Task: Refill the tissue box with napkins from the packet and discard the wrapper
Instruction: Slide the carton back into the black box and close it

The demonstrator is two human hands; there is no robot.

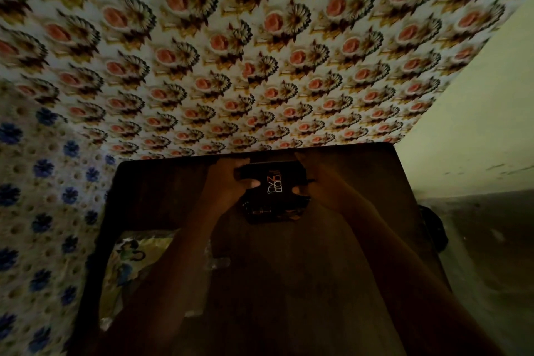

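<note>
Black tissue box [271,182] at bench [346,240] far edge, left hand [228,182] and right hand [313,182] fingers pinching its sides, probably steadying for refill.

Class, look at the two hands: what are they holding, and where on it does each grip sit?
Both hold the black tissue box: the left hand grips its left side, the right hand its right side, thumbs on top.

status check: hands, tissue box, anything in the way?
Left hand and right hand grip black tissue box, far end of table. Napkin packet lies near-left. Nothing blocking seen; dim.
</note>
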